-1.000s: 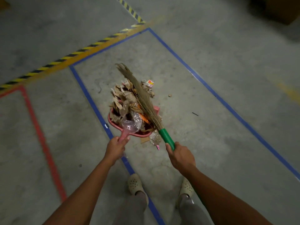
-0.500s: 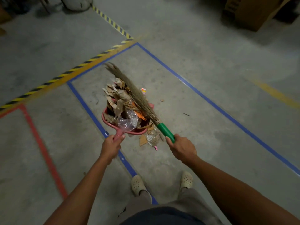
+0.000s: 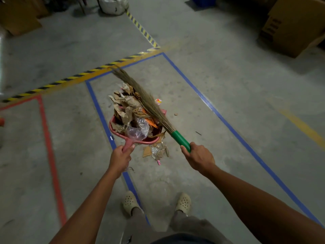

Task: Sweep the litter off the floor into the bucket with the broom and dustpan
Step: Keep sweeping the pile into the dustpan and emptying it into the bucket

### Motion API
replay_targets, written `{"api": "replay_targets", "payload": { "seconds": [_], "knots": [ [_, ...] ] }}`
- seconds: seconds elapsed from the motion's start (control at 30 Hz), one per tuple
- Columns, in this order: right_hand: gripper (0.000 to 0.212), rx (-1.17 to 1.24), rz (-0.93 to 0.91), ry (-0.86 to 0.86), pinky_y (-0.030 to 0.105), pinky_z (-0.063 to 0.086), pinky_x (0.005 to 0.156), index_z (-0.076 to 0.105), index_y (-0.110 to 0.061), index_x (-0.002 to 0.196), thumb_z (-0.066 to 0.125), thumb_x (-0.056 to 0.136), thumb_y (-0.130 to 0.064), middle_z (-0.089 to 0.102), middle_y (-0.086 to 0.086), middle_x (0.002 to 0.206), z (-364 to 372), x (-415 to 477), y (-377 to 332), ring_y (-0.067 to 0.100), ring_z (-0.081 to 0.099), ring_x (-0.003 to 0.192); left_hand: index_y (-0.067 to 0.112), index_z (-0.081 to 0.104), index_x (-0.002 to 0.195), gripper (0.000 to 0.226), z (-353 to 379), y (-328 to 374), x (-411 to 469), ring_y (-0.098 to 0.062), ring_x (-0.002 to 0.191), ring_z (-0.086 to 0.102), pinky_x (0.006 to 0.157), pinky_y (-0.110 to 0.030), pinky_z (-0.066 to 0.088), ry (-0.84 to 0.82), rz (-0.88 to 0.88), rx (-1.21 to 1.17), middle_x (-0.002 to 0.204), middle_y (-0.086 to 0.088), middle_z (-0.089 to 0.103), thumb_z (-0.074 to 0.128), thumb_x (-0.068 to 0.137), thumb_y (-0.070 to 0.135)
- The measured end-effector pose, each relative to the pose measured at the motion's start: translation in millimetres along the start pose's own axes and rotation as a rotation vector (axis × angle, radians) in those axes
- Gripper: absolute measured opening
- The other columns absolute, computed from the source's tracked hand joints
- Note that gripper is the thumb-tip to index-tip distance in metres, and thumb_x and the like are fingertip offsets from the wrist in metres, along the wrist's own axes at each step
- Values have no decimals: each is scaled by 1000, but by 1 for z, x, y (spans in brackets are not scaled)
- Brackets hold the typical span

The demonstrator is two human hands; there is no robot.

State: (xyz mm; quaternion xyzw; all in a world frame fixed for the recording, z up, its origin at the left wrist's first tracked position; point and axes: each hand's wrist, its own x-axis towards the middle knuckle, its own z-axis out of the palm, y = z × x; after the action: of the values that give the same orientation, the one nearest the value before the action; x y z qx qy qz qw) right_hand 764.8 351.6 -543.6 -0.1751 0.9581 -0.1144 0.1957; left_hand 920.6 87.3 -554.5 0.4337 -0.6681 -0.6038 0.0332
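Note:
My left hand [image 3: 120, 158] grips the handle of a pink dustpan [image 3: 116, 132] held above the floor. The pan is heaped with litter [image 3: 130, 110]: torn cardboard, clear plastic and an orange scrap. My right hand [image 3: 198, 156] holds the green handle of a grass broom [image 3: 181, 139], whose bristles [image 3: 140, 92] lie across the heap. A small pile of scraps [image 3: 157, 151] lies on the floor between my hands, and a coloured wrapper [image 3: 158, 101] lies beyond the pan. No bucket is in view.
Blue tape lines [image 3: 228, 127], a red line [image 3: 50, 155] and a yellow-black hazard stripe [image 3: 84, 74] mark the concrete floor. A cardboard box [image 3: 295, 23] stands at the far right, a white sack [image 3: 113, 4] at the back, cartons [image 3: 19, 16] at the far left. My feet [image 3: 130, 202] straddle a blue line.
The view has tilted up and taken in more of the room. The loaded dustpan and broom have stayed together in my hands. Some scraps now lie on the floor under the pan.

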Motion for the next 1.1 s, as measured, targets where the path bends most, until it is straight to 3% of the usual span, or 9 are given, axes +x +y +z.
{"api": "replay_targets", "payload": {
  "seconds": [0.43, 0.8, 1.03, 1.1],
  "knots": [
    [50, 11, -127, 21, 36, 55, 57, 54, -22, 103, 34, 99, -67, 60, 0, 76, 5, -84, 26, 16, 60, 63, 11, 52, 80, 35, -6, -28, -109, -12, 37, 36, 35, -24, 30, 105, 71, -42, 55, -5, 46, 70, 94, 37],
    [48, -27, -238, -3, 34, 53, 54, 55, -22, 100, 35, 99, -66, 60, -1, 75, 42, -202, 10, 15, 59, 62, 11, 51, 83, 32, -65, -113, -237, -13, 36, 34, 39, -22, 27, 194, 57, -91, 52, -2, 45, 69, 95, 34],
    [51, -91, -402, -36, 34, 53, 54, 56, -22, 105, 33, 98, -68, 60, -1, 76, 58, -257, -2, 15, 60, 62, 12, 49, 82, 33, -83, -164, -323, -13, 34, 34, 36, -21, 27, 360, 21, -134, 54, -4, 46, 68, 95, 34],
    [53, -114, -469, -54, 30, 47, 48, 56, -22, 105, 32, 98, -69, 59, -2, 74, 61, -272, -5, 13, 58, 61, 11, 50, 85, 33, -85, -180, -351, -13, 34, 34, 36, -20, 27, 408, -2, -159, 54, -4, 47, 68, 95, 37]
  ]
}}
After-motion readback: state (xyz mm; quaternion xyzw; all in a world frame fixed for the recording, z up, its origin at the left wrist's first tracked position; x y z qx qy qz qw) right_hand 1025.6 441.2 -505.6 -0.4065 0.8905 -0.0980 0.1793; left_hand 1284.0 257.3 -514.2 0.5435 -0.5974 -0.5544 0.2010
